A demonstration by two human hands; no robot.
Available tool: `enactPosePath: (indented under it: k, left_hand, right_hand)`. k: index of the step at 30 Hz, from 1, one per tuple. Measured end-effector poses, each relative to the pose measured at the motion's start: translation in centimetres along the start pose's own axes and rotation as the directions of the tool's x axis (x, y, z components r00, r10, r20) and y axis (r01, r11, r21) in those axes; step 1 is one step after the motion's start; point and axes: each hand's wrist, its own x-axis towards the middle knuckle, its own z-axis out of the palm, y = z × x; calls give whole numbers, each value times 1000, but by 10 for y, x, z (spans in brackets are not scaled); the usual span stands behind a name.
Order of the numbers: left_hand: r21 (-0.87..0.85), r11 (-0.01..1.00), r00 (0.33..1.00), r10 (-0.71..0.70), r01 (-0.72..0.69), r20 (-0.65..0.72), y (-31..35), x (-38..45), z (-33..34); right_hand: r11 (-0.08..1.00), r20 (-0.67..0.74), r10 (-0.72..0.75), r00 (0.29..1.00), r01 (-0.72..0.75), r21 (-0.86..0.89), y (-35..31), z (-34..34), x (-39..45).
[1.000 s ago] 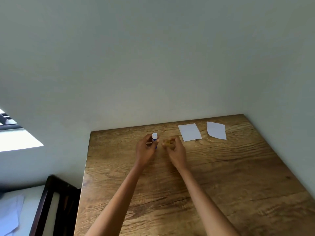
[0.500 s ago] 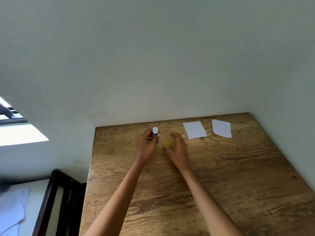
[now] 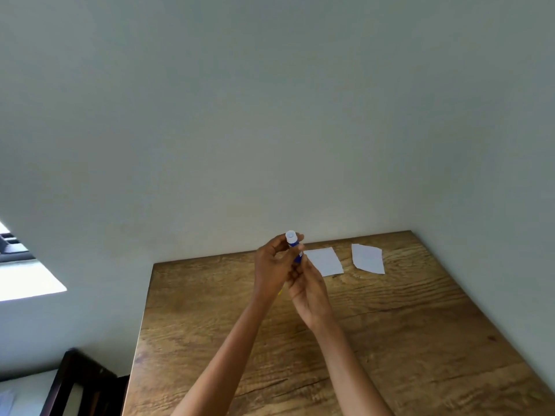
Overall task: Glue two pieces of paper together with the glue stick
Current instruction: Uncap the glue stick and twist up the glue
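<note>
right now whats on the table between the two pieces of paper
Nothing: in the head view a bare strip of wooden table separates the rectangular paper from the angled paper; they lie apart.

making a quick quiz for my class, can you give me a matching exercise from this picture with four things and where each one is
Things:
1. glue stick
2. rectangular paper
3. paper with a cut corner
4. dark wooden chair

Places:
A. flat on the table, nearest the right wall
B. held up in both hands
C. beside the table's left edge
D. flat on the table, just right of the hands

Pairs: 1-B, 2-D, 3-A, 4-C
</note>
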Motion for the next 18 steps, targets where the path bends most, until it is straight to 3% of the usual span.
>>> enactPosePath:
  k: [6,12,18]
  left_hand:
    - [60,998,999,15,-18,40,1,-7,11]
    - [223,958,977,148,-180,151,-2,-9,18]
    - [202,968,987,134,-150,91,-5,-3,21]
  right_hand:
    - [985,1,46,999,-45,165,-6,-6,-4]
    - [991,-76,99,992,-91,98,-12,-10,-3]
    - [982,-24,86,996,-80,173,-16,-7,-4]
